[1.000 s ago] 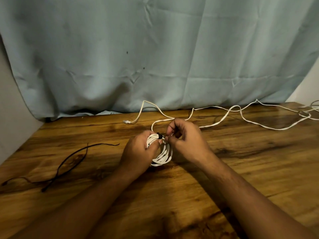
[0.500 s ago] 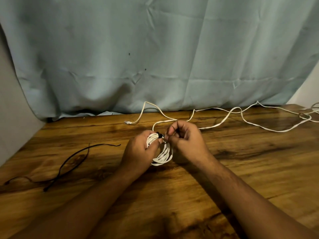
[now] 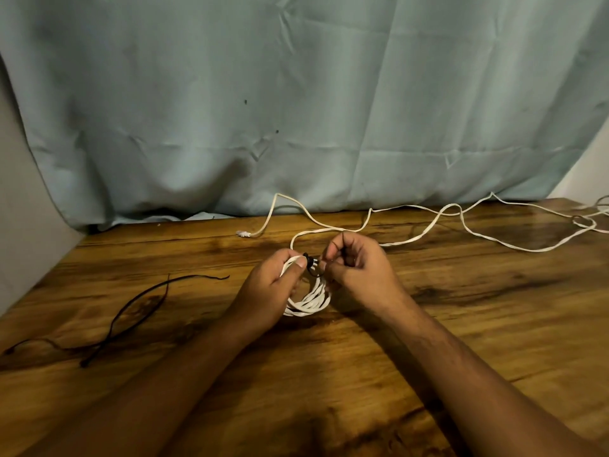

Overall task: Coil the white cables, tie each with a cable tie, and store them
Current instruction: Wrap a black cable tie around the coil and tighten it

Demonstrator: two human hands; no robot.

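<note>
Where the forearms come in: both reach from the near edge over the wooden table (image 3: 461, 324) and converge toward its middle.
Left hand (image 3: 273, 285): fingers wrapped round the coil of white cable (image 3: 309, 301), with the thumb on top of the loops just beside the tie's black head.
Right hand (image 3: 359, 272): fingers curled tight, pinching the tail of the cable tie (image 3: 309, 260); the knuckles touch the coil's right side.
Coil of white cable: several loops bunched together and held between the two hands; whether the lowest loops rest on the wood or hang just above it cannot be told.
Cable tie: black, looped over the top of the coil, its head sitting between the left thumb and the right fingertips.
Spare black ties (image 3: 131, 311): thin strips lying crossed on the table to the left, well apart from the hands.
Loose white cable (image 3: 428, 229): arcs just behind the hands, then runs in slack curves along the far part of the table to the right edge of view.
Plug (image 3: 243, 233): a small pale connector on a white strand, lying near the table's far edge, left of the hands.
Curtain (image 3: 296, 110): pale blue-grey and creased, hanging behind the table's far edge.
</note>
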